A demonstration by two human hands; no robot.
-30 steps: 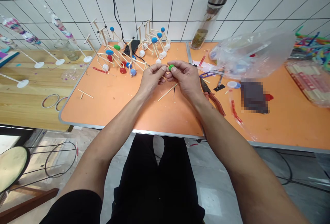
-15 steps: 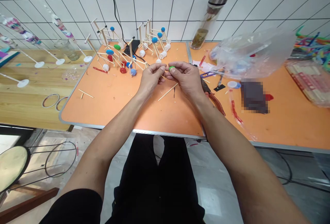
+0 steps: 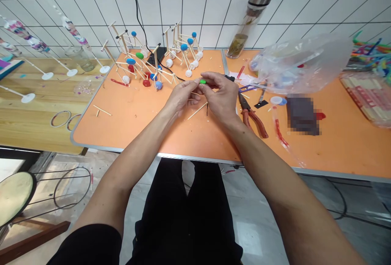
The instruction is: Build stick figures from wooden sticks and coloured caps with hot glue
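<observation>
Above the orange table, a small green oval piece [image 3: 203, 82] is pinched between the fingertips of both hands. My left hand [image 3: 183, 95] is closed, its thumb and forefinger at the left side of the piece. My right hand [image 3: 222, 96] is closed on it from the right, its thumb below and forefinger above. The fingers hide part of the green piece, so its exact kind cannot be made out. A thin wooden stick [image 3: 197, 110] lies on the table just under the hands. Pliers with red-brown handles [image 3: 255, 120] rest beside my right wrist.
Small wheeled stick models [image 3: 155, 63] with coloured round pieces stand behind my left hand. A glass tea bottle [image 3: 249, 25] stands by the tiled wall. To the right are a clear plastic bag [image 3: 305, 63] and packed sticks [image 3: 366, 98]. Short sticks [image 3: 102, 110] lie at left.
My right hand has turned and shifted slightly, uncovering more of the green piece and the pliers. My left fingers have closed in nearer to the piece.
</observation>
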